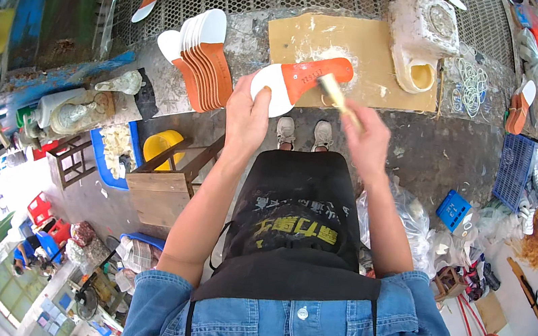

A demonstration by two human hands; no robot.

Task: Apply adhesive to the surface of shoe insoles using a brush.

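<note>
My left hand (247, 116) is closed on the white forefoot end of a shoe insole (299, 81), thumb on top. The insole's orange heel end points right, over a brown cardboard sheet (380, 47) smeared with white. In my right hand (366, 141) is a flat brush (334, 94) with a pale handle, its bristles at the lower edge of the orange part. I cannot tell whether they touch it. Left of my left hand, a fanned stack of similar insoles (207, 68) lies on the bench.
At the cardboard's right end stands a white-crusted container (411, 61) with a yellowish round mouth. Beside it lies a tangle of pale cord (471, 86). A mesh conveyor (331, 6) carrying loose insoles runs behind the bench (253, 33). Below left are a blue tub (102, 154) and wooden stool (160, 196).
</note>
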